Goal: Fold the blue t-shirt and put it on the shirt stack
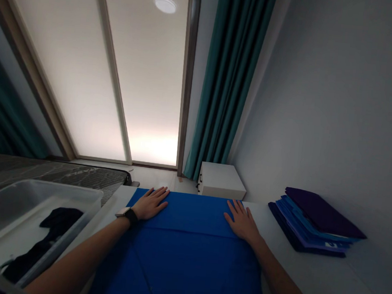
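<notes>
A blue cloth (189,266) lies spread over the white table (308,278), with a crease running across it below my hands. My left hand (149,205) rests flat on its far left part, fingers apart, a watch (127,213) on the wrist. On the far right part my right hand (242,221) lies flat too, fingers spread, near the cloth's edge. Neither hand grips anything. The near end of the cloth runs out of view.
Folded dark and blue fabrics (316,223) are stacked at right by the wall. A clear plastic bin (83,194) with dark cloth (58,224) stands at left, before a bed (41,169). Beyond the table are a white cabinet (222,177), a teal curtain (230,76) and frosted sliding doors (146,82).
</notes>
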`<state>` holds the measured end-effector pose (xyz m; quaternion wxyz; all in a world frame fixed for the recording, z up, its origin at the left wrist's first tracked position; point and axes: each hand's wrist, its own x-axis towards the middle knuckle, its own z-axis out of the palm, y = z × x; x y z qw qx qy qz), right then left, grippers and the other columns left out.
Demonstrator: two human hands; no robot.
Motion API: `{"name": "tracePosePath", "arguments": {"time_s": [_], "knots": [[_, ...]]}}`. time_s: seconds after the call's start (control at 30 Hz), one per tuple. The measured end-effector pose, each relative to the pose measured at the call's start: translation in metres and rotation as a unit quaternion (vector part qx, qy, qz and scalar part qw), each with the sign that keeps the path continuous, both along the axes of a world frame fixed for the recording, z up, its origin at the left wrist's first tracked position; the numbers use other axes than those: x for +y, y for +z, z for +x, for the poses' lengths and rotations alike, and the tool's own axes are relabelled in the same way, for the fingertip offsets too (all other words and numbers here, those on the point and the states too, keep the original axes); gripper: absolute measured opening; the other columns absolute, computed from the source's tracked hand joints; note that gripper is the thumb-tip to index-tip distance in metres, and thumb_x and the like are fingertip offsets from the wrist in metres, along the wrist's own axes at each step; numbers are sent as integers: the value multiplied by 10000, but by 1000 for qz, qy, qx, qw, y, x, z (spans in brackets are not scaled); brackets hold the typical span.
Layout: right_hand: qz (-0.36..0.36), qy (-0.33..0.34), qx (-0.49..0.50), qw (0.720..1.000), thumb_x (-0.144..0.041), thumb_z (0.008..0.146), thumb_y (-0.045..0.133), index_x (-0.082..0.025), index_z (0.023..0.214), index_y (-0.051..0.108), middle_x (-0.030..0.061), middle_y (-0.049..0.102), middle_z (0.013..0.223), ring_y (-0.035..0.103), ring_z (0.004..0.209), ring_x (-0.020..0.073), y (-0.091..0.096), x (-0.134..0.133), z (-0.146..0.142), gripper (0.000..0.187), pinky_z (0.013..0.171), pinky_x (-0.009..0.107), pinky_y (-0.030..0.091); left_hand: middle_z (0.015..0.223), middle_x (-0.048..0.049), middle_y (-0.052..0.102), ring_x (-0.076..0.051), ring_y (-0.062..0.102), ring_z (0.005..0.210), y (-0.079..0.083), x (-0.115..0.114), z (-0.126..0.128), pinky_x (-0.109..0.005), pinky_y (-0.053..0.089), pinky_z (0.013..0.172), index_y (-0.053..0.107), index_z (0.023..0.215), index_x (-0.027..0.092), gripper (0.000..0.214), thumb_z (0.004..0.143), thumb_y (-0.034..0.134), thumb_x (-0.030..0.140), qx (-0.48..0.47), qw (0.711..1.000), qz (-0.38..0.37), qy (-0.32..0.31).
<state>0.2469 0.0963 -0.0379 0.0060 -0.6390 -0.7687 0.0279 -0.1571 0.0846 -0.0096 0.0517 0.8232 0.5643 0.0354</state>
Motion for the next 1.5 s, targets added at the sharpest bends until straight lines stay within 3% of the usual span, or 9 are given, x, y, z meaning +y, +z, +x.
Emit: {"name": "tracePosePath", "arguments": {"time_s": [0.3,0.53,0.7,0.87,1.1,1.2,1.33,1.5], "knots": [[-4,-6,-3,1000,-628,932,162,-250,1518,184,39,122,1591,81,1457,230,2,-1,-1,697,1161,494,68,1560,-43,254,-208,210,1444,0,4,-7,-443,104,1174,279,1494,245,590,976,236,524,-3,1000,3,-2],[-12,-11,-5,1000,-622,932,165,-244,1519,182,44,129,1591,81,1457,232,1,1,1,699,1160,498,59,1550,-79,282,-223,226,1439,-3,-7,-15,-459,135,1169,350,1467,208,556,976,273,456,0,996,45,73],[-16,-4,-10,1000,-627,928,149,-182,1507,243,80,188,1577,97,1455,243,11,1,-14,736,1162,489,-14,1565,-52,246,-223,210,1443,1,-27,0,-437,139,1175,306,1487,236,596,970,252,529,-3,999,47,21],[-28,66,20,997,-625,931,108,-198,1520,181,41,124,1591,62,1460,202,19,-5,-47,731,1174,451,-2,1565,-41,247,-230,213,1442,-2,-34,12,-437,143,1174,296,1489,261,616,963,225,573,-7,999,33,4],[-32,67,15,997,-638,930,117,-248,1521,165,16,112,1593,64,1459,205,16,-2,-36,710,1176,453,21,1568,-24,231,-225,195,1447,-6,-36,-14,-454,112,1179,275,1496,268,603,971,206,555,-6,999,24,37],[-23,68,10,997,-642,930,115,-246,1521,165,14,124,1591,70,1459,201,13,2,-27,713,1177,453,36,1566,-40,232,-230,179,1451,-7,-37,-24,-468,101,1175,290,1493,244,597,971,231,528,6,996,31,87],[-11,69,8,998,-636,933,125,-232,1520,172,18,142,1587,83,1458,201,9,4,-26,715,1178,455,43,1562,-73,232,-249,173,1452,-4,-38,-26,-488,101,1169,285,1496,182,619,963,256,498,19,989,20,148],[-12,62,2,998,-608,939,140,-183,1520,175,33,151,1585,99,1456,204,9,3,-28,721,1180,447,39,1564,-89,218,-258,164,1452,1,-40,-26,-491,112,1166,267,1498,146,644,960,251,499,16,989,2,146]]}}
